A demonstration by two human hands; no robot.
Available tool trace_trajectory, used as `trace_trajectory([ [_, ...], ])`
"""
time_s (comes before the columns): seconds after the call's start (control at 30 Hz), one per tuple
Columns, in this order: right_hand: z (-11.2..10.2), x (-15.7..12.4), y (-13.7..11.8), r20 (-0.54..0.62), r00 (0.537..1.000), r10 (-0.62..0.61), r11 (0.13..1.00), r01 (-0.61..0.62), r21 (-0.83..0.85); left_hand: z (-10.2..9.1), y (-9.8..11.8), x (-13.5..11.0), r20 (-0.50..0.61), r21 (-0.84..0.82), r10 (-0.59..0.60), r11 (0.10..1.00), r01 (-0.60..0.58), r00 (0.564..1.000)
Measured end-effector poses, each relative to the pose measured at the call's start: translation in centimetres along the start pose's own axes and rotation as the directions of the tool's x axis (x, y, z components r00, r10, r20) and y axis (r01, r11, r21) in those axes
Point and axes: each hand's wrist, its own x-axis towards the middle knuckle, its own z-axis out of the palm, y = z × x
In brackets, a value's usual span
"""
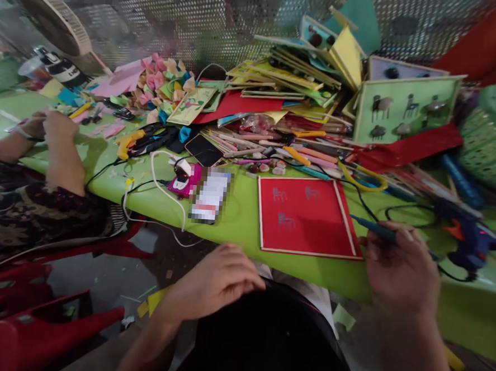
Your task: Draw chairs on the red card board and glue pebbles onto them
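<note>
My right hand [400, 267] is closed around a blue pen [373, 228] at the right edge of a red framed card [307, 216] that lies on the green table [238, 215]. The card bears three small grey chair drawings. My left hand [217, 281] rests on my lap against dark cloth, fingers loosely curled and holding nothing that I can see.
A blue glue gun [473, 241] lies right of my hand with black cords around it. Piles of coloured paper, framed cards [404, 108], pencils and paper flowers [164, 85] fill the far side. Another person's arms [60, 151] rest at the left. Red plastic chairs [41, 329] stand below.
</note>
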Motion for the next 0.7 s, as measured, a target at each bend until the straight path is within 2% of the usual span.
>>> trace_trajectory([
  [0.03, 0.0, 0.1, 0.1, 0.027, 0.999, -0.019, 1.000, 0.019, -0.001, 0.4, -0.6, 0.2, -0.145, 0.132, -0.051, 0.989, 0.070, 0.988],
  [0.07, -0.1, 0.1, 0.2, 0.059, 0.998, -0.038, 0.999, 0.038, -0.008, 0.8, -1.4, 0.4, -0.233, 0.218, -0.071, 0.968, 0.123, 0.970],
  [0.13, -0.2, 0.3, 0.2, 0.135, 0.990, -0.049, 0.997, 0.056, -0.049, 1.6, -2.9, 0.9, -0.317, 0.298, -0.021, 0.947, 0.121, 0.948],
  [0.27, -0.3, 0.7, -0.3, 0.266, 0.964, -0.014, 0.971, 0.077, -0.227, 2.8, -4.9, 1.6, -0.290, 0.355, 0.036, 0.932, 0.073, 0.956],
  [0.47, 0.8, 1.8, -0.3, 0.457, 0.889, -0.027, 0.838, 0.269, -0.474, 3.9, -5.4, 1.9, -0.280, 0.387, 0.017, 0.917, 0.096, 0.960],
  [0.7, 1.4, 2.0, 0.3, 0.491, 0.870, -0.045, 0.743, 0.358, -0.565, 4.2, -5.4, 1.9, -0.291, 0.407, 0.003, 0.906, 0.121, 0.957],
])
